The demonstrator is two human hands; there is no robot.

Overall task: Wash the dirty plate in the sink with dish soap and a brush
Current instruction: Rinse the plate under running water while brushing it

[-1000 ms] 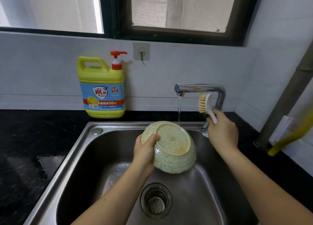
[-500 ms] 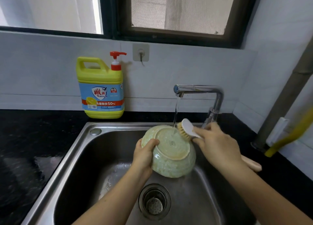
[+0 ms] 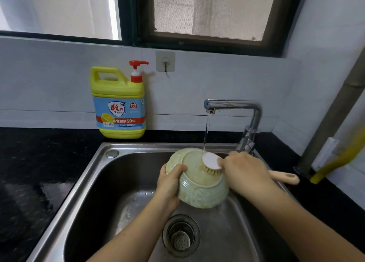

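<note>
Clamped on the rim, our left hand [image 3: 171, 180] tilts the pale green glazed ceramic plate [image 3: 199, 186] over the steel sink [image 3: 83, 192], underside up, so the tap's stream [image 3: 205, 135] runs off it. Our right hand [image 3: 245, 173] is closed around the beige-handled scrubbing brush [image 3: 211, 162], bristles pressed to the base just right of that hold.
</note>
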